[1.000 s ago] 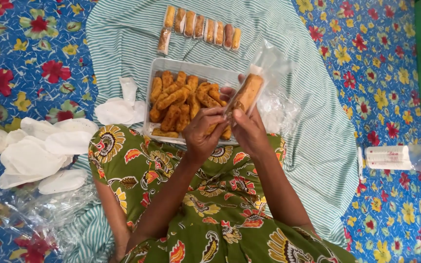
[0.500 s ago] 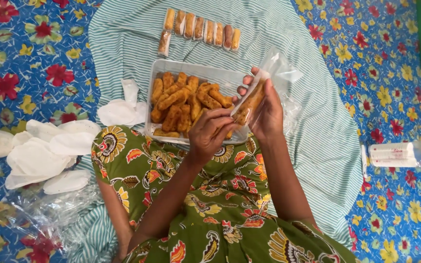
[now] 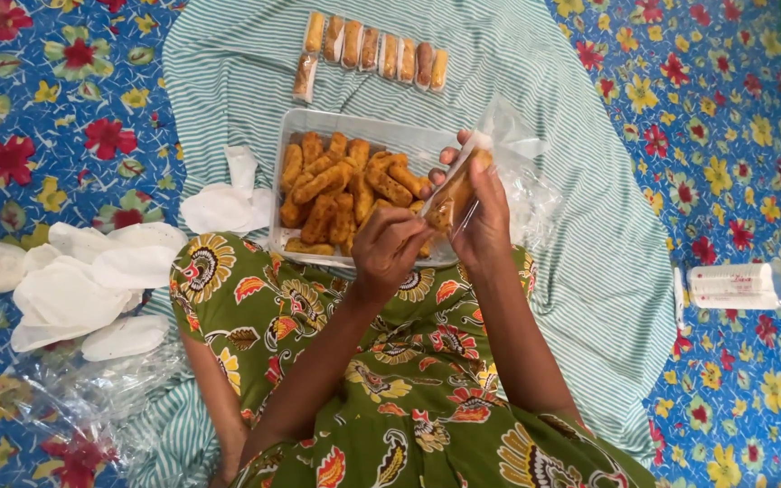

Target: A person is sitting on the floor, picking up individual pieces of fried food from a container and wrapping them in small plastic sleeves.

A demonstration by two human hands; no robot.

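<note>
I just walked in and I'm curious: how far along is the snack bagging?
Done: a row of wrapped snacks lies on the striped cloth. In hand: the right hand holds a clear bag with one fried stick inside, while the left hand works at its lower end. Left: the clear tray is loaded with loose fried sticks.

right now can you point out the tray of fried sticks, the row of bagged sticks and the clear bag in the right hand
tray of fried sticks [image 3: 389,129], head view, bare back rim
row of bagged sticks [image 3: 389,54], head view, a middle packet
clear bag [image 3: 510,126], head view, loose open top
right hand [image 3: 485,221], head view, back of hand
</note>
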